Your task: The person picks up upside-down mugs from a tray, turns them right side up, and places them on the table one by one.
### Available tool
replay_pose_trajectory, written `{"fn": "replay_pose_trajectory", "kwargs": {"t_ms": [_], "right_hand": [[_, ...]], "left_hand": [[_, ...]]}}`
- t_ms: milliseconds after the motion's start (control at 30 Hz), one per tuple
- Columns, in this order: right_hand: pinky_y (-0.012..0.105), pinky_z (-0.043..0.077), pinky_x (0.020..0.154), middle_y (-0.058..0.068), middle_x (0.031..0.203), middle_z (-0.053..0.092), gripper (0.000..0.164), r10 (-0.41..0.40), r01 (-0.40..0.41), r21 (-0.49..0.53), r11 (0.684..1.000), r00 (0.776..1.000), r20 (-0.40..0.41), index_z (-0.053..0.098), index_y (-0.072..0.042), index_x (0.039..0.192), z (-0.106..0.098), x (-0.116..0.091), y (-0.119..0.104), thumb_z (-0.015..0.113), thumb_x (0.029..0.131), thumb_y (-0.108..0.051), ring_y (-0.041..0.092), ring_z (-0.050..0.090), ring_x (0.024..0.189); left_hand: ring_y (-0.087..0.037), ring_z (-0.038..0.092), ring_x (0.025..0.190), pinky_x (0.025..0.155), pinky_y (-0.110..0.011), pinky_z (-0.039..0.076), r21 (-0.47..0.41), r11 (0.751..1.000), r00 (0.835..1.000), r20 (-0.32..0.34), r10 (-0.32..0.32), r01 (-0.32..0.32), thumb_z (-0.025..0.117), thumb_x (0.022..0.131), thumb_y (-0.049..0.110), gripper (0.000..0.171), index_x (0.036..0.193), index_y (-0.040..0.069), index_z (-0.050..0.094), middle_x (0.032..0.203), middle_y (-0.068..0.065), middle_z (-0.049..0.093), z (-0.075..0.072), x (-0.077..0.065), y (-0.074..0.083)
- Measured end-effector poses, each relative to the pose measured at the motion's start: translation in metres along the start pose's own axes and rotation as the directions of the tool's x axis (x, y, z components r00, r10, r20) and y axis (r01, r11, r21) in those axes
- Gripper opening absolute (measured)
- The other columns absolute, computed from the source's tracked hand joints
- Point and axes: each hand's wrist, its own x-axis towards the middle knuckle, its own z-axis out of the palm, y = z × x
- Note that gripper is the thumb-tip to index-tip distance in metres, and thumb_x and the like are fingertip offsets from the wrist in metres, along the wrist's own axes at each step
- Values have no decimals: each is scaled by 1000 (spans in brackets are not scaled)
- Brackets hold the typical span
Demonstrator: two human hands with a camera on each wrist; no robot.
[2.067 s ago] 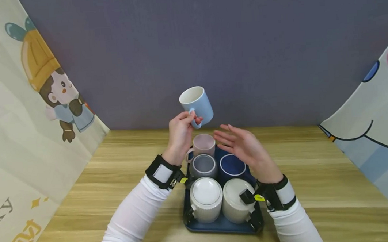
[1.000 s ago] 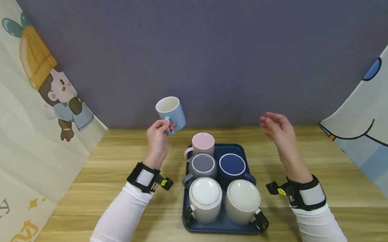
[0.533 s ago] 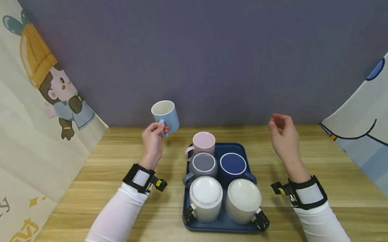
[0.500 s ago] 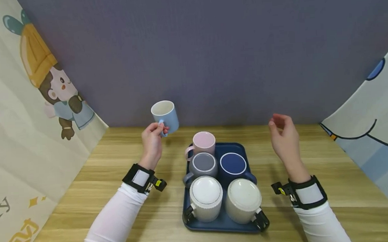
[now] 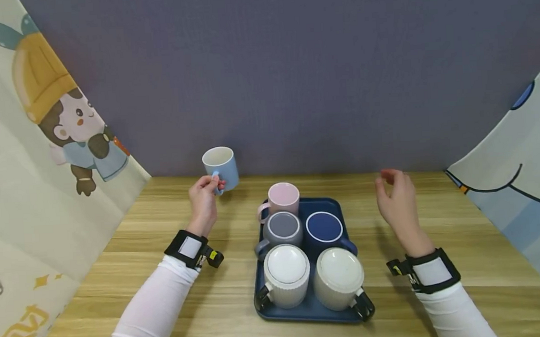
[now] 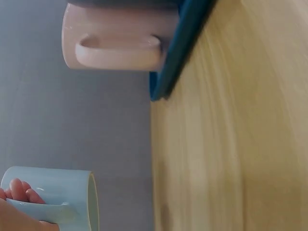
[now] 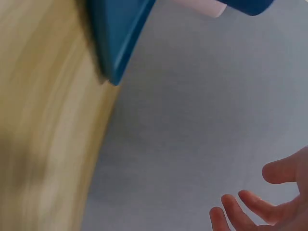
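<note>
My left hand pinches the handle of a light blue mug, holding it in the air near the grey wall, mouth up and slightly tilted. In the left wrist view, fingers curl through the handle of that blue mug. To its right, a dark blue tray bears a pink mug, a grey mug, a navy mug and two whitish mugs with black handles, a ribbed one and a smoother one. My right hand hovers right of the tray, fingers loosely bent, holding nothing.
A wooden table lies under the tray, meeting a grey-purple wall at the back. Printed cloths hang at both sides, a left curtain and a right curtain.
My left hand first carried the blue mug left from above the tray, and it now sinks slowly toward the table. The right hand moved right, away from the tray, and dropped slightly.
</note>
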Motion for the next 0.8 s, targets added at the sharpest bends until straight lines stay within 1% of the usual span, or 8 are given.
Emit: {"fn": "replay_pose_trajectory", "kwargs": {"t_ms": [100, 267, 567, 700, 800], "right_hand": [[55, 32, 96, 31, 111, 55, 32, -14, 14, -21, 1000, 1000, 4, 51, 12, 117, 1, -2, 8, 51, 95, -11, 46, 48, 105], [55, 32, 95, 32, 110, 56, 32, -31, 32, -58, 998, 999, 18, 51, 13, 116, 1, -6, 21, 52, 94, -10, 46, 48, 103], [57, 32, 90, 32, 111, 53, 33, 13, -6, -118, 993, 998, 53, 50, 12, 118, -5, -12, 34, 51, 94, -11, 48, 45, 104], [58, 32, 90, 33, 111, 52, 33, 25, -15, -139, 990, 997, 68, 50, 13, 117, -7, -17, 39, 51, 94, -11, 49, 44, 105], [58, 31, 91, 33, 113, 51, 34, 32, -20, -153, 988, 996, 78, 49, 13, 118, -9, -19, 43, 51, 95, -11, 50, 43, 107]], "left_hand": [[-12, 57, 56, 62, -21, 46, 12, 1000, 1000, -15, -1, 1, 55, 91, -5, 27, 66, 4, 58, 62, -3, 59, -5, 2, -3], [-12, 57, 54, 59, -20, 46, 5, 1000, 1000, -29, -3, 3, 55, 90, -6, 28, 65, 4, 58, 61, -3, 60, -15, 8, -8], [-11, 56, 51, 57, -21, 46, 21, 999, 998, -66, -22, 24, 56, 90, -6, 30, 62, 5, 57, 58, -2, 61, -28, 16, -14], [-11, 55, 51, 56, -20, 46, 13, 999, 997, -68, -32, 33, 55, 90, -7, 31, 61, 5, 56, 59, -2, 60, -34, 20, -17], [-11, 56, 52, 57, -20, 46, 15, 999, 998, -64, -28, 29, 54, 90, -9, 32, 61, 5, 56, 60, -1, 60, -38, 21, -18]]}}
